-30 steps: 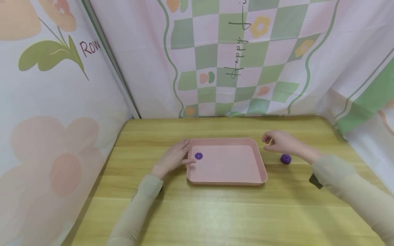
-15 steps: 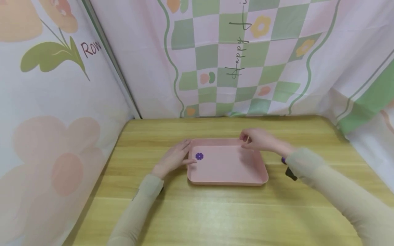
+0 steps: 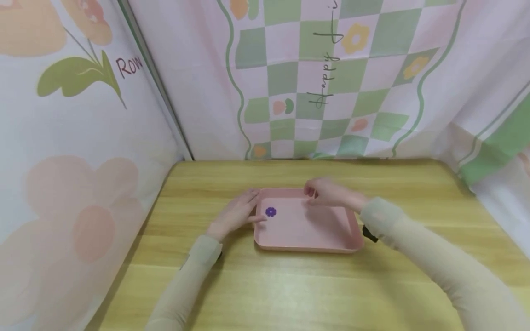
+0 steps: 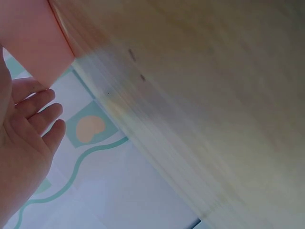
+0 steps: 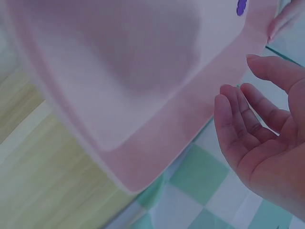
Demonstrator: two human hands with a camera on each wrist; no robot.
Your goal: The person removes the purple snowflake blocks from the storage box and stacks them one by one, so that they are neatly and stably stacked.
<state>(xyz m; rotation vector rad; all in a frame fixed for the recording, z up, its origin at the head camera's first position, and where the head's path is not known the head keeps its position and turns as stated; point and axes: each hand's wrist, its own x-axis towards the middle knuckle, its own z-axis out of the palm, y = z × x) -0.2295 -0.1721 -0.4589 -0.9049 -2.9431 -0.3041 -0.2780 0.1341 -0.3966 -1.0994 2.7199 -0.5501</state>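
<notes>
A shallow pink tray (image 3: 306, 250) stands on the table, and a small purple flower-shaped disc (image 3: 270, 212) lies flat inside near its left end. My left hand (image 3: 235, 214) rests against the tray's left side, the fingers lying along the outer wall and the thumb reaching over the rim. Above the far right part of the tray hovers my right hand (image 3: 329, 193). In the right wrist view its fingers (image 5: 228, 114) are loosely bent, the thumb stands apart from them, and nothing lies between. Only an edge of the purple disc (image 5: 241, 6) shows in that view.
The wooden table (image 3: 306, 289) meets a patterned curtain (image 3: 319, 92) at the back. Another printed cloth (image 3: 74, 138) hangs at the left. A black wrist device (image 3: 370, 233) shows beneath my right cuff.
My right hand has moved left, from beside the tray to above it. The purple round piece seen on the table at the right is now hidden by the arm. My left hand stays put.
</notes>
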